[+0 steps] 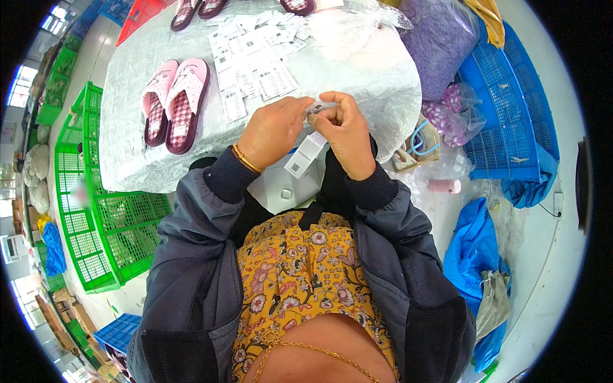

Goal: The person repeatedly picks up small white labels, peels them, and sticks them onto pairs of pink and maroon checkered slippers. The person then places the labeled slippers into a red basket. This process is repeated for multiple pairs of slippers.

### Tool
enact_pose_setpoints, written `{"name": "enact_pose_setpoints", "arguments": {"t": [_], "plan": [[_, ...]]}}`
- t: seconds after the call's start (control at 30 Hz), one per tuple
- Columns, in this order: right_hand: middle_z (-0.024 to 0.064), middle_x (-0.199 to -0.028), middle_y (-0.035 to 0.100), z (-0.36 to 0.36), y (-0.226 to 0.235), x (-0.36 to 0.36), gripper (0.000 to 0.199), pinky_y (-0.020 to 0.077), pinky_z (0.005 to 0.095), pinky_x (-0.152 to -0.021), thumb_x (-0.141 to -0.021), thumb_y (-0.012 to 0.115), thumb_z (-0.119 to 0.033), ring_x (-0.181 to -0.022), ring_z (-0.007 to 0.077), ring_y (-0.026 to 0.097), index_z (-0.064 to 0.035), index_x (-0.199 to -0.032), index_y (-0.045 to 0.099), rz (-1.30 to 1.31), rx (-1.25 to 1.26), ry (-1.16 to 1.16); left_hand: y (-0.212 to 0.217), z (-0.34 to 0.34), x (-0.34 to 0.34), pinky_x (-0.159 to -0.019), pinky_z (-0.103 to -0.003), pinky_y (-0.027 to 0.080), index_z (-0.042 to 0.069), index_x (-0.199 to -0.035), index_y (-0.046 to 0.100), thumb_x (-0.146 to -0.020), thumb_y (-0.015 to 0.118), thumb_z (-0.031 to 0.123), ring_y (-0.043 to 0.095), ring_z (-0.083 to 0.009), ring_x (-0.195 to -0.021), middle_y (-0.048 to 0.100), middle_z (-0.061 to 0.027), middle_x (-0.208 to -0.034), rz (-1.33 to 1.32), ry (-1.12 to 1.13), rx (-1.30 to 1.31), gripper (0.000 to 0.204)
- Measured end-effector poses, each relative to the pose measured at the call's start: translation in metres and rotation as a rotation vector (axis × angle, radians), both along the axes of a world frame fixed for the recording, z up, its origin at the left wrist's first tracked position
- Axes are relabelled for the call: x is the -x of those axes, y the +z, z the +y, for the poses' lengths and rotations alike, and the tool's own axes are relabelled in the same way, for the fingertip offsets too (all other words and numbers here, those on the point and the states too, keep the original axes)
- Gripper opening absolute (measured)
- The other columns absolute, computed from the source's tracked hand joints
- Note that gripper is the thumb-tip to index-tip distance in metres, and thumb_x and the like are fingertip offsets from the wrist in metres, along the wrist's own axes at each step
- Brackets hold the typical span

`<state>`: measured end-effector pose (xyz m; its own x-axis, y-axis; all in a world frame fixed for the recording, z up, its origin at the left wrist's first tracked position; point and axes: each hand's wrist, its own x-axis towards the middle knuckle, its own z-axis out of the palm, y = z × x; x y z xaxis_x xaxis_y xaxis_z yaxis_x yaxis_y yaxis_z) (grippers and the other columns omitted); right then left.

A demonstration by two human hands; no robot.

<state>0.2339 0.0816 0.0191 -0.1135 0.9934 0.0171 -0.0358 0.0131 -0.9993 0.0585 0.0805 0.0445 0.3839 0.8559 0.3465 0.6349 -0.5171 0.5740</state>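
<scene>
Over the near edge of the table, my left hand (276, 131) and my right hand (345, 133) meet, their fingers pinched on a strip of white printed labels (305, 155). The strip's lower end hangs down between my hands, and part of its upper end shows between the fingertips. Left of my hands lies a pair of pink slippers (186, 92) with checked insoles and dark soles, side by side on the table. Many more white label sheets (255, 62) are spread in an overlapping pile just beyond my hands.
Plastic film covers the table (131, 121). More slippers (212, 6) lie at its far edge. Green crates (115, 210) stand at the left, a blue crate (504, 108) at the right. Near it are a bag of purple material (440, 41), a pink roll (444, 186) and blue sheeting (472, 249).
</scene>
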Motion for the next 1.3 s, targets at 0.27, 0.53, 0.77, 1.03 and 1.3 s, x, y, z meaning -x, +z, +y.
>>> {"name": "enact_pose_setpoints", "arguments": {"t": [0.27,0.53,0.77,1.03,1.3], "plan": [[-0.0002,-0.080,0.060,-0.010,0.002,0.001,0.022,0.0458,0.0233,-0.065,-0.084,0.074,-0.014,-0.073,0.0065,0.053,-0.0018,-0.096,0.060,-0.160,-0.033,0.126,0.006,0.000,0.032,-0.070,-0.027,0.054,0.002,-0.107,0.064,-0.097,0.057,0.013,0.068,-0.0115,-0.074,0.068,-0.0041,-0.089,-0.321,-0.112,0.682,0.016],[0.0018,-0.083,0.063,-0.021,0.001,0.006,0.032,0.0446,0.0239,-0.060,-0.082,0.077,-0.012,-0.065,0.0067,0.052,-0.0013,-0.109,0.063,-0.321,-0.213,0.013,0.006,-0.013,0.049,-0.072,-0.040,0.050,0.007,-0.093,0.061,-0.091,0.060,0.017,0.061,-0.0330,-0.083,0.059,-0.0096,-0.091,-0.045,-0.001,0.027,0.010],[0.0010,-0.081,0.065,-0.020,0.019,0.041,0.015,0.0445,0.0212,-0.061,-0.092,0.069,-0.009,-0.069,0.0039,0.053,0.0011,-0.101,0.064,-0.052,0.029,0.279,0.011,-0.040,0.061,-0.073,-0.040,0.050,0.007,-0.099,0.061,-0.091,0.063,0.016,0.061,-0.0331,-0.084,0.059,-0.0103,-0.094,-0.147,0.045,0.120,0.012],[0.0009,-0.085,0.062,-0.028,0.019,0.039,0.014,0.0472,0.0239,-0.069,-0.096,0.061,-0.011,-0.073,0.0080,0.055,0.0009,-0.103,0.061,0.026,0.164,0.477,0.014,-0.042,0.177,-0.090,-0.042,0.049,0.008,-0.096,0.065,-0.079,0.068,0.007,0.059,-0.0333,-0.103,0.063,-0.0108,-0.102,-0.032,0.309,-0.312,0.018],[0.0000,-0.085,0.061,-0.037,0.031,0.052,0.010,0.0445,0.0215,-0.067,-0.098,0.060,-0.011,-0.072,0.0058,0.053,-0.0018,-0.102,0.060,0.107,0.144,0.602,0.003,-0.026,0.277,-0.092,-0.042,0.044,0.012,-0.106,0.067,-0.082,0.064,0.010,0.057,-0.0310,-0.105,0.061,-0.0095,-0.110,0.290,0.471,-0.351,0.024]]}}
